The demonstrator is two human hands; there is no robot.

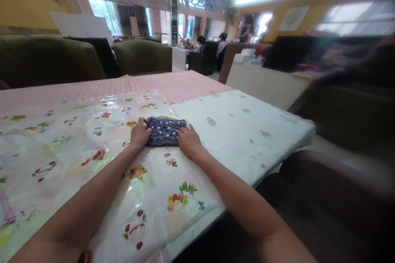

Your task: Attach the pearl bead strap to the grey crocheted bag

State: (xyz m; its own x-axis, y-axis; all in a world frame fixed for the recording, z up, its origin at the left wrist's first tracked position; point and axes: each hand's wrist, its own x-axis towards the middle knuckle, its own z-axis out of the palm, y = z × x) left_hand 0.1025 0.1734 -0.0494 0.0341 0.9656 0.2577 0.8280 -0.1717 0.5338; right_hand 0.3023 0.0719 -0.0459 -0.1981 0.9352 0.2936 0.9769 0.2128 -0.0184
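A small dark blue crocheted piece dotted with white pearl beads lies flat on the table. My left hand rests on its left edge, fingers curled onto the yarn. My right hand lies against its right edge, fingers bent and pressing the piece. Both forearms stretch across the table toward it.
Clear plastic sheets printed with flowers and cherries cover the table, with a pink checked cloth at the far side. Green sofas stand behind. A dark seat is at the right. People sit far back.
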